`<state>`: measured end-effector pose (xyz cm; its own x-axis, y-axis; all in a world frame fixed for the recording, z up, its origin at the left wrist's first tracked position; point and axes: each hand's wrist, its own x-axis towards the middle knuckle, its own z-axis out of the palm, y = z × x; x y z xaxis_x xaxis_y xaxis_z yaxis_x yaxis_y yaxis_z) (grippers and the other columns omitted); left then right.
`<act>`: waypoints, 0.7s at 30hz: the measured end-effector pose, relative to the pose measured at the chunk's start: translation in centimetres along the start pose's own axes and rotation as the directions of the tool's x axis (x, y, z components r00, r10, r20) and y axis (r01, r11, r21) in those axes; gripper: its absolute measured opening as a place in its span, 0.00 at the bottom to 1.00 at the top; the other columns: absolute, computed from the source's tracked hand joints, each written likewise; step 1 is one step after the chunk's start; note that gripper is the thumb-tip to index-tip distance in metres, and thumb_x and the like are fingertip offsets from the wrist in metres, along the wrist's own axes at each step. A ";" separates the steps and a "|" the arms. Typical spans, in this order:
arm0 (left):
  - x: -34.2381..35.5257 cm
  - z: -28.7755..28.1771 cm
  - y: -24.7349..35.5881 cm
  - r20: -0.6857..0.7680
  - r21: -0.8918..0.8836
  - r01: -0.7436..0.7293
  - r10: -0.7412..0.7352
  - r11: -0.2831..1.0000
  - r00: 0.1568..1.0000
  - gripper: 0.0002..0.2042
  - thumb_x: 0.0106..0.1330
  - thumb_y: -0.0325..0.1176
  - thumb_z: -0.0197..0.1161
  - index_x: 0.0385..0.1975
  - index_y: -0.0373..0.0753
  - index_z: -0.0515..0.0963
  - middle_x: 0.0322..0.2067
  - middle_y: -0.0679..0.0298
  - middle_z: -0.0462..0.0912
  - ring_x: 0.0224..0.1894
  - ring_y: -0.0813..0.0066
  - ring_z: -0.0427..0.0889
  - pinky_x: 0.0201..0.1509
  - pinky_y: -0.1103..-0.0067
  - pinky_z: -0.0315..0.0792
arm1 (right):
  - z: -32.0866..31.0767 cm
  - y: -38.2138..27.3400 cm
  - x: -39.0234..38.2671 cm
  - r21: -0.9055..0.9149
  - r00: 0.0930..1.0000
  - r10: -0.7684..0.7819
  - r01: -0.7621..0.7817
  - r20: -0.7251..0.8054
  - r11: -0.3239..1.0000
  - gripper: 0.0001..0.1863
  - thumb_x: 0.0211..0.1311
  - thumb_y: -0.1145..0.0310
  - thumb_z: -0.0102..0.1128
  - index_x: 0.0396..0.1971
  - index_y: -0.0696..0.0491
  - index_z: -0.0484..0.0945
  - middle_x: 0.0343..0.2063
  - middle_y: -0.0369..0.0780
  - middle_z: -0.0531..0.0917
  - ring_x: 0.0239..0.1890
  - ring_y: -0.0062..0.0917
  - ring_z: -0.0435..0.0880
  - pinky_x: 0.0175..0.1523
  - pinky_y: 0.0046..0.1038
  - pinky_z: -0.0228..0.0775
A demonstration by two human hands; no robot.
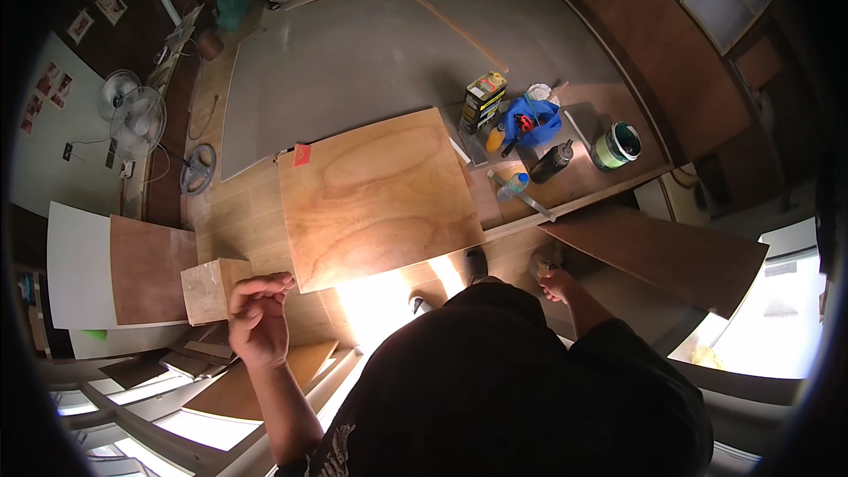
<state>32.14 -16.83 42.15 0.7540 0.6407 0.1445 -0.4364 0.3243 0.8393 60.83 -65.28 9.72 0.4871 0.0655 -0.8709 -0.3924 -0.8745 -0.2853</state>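
A plywood board (380, 203) with wavy grain lies flat in front of me, a small red patch (302, 155) at its far left corner. My left hand (261, 327) is raised beside the board's near left corner. Its fingers are loosely bent and apart, and I see nothing in them. Low on the right, my right hand (556, 285) is closed around a small light-coloured thing too blurred to name. Just beyond that hand is a dim, roundish shape (545, 256). A wooden block (208, 291) stands left of my left hand.
Right of the board stand a metal can (484, 99), a blue bag (533, 124), a dark bottle (554, 162), a clear bottle (513, 185) and a green-white bucket (616, 147). A brown panel (662, 252) leans at right. Fans (138, 119) stand at left.
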 end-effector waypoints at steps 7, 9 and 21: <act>-21.0 -24.3 -20.4 -0.706 0.537 0.720 -0.232 0.440 0.669 0.14 0.63 0.39 0.61 0.35 0.31 0.79 0.32 0.58 0.84 0.35 0.73 0.81 0.44 0.78 0.71 | 0.3 -5.5 1.3 -0.065 0.998 -0.058 0.057 -0.013 0.996 0.12 0.61 0.59 0.56 0.35 0.52 0.77 0.24 0.35 0.77 0.22 0.22 0.75 0.29 0.27 0.71; -25.7 -24.0 -22.2 -0.777 0.405 0.892 -0.438 0.202 0.452 0.19 0.62 0.46 0.61 0.35 0.32 0.79 0.33 0.59 0.84 0.35 0.73 0.82 0.42 0.78 0.72 | 0.4 -6.8 0.0 -0.075 0.998 -0.070 0.070 -0.005 0.995 0.13 0.62 0.59 0.56 0.37 0.52 0.77 0.26 0.36 0.78 0.24 0.22 0.76 0.30 0.28 0.71; -41.7 -14.4 -26.8 -0.619 0.043 0.985 -0.769 0.168 0.158 0.21 0.64 0.51 0.58 0.40 0.35 0.78 0.36 0.58 0.83 0.36 0.68 0.82 0.39 0.72 0.75 | 0.7 -11.9 1.0 -0.278 0.993 -0.110 0.118 0.046 0.953 0.15 0.65 0.57 0.52 0.43 0.53 0.74 0.31 0.39 0.79 0.28 0.26 0.79 0.34 0.33 0.73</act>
<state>5.35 -42.20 6.09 0.1511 0.2825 -0.9473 0.6901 0.6560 0.3057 65.43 -54.48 11.98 0.4911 0.1828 -0.8517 -0.1000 -0.9594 -0.2636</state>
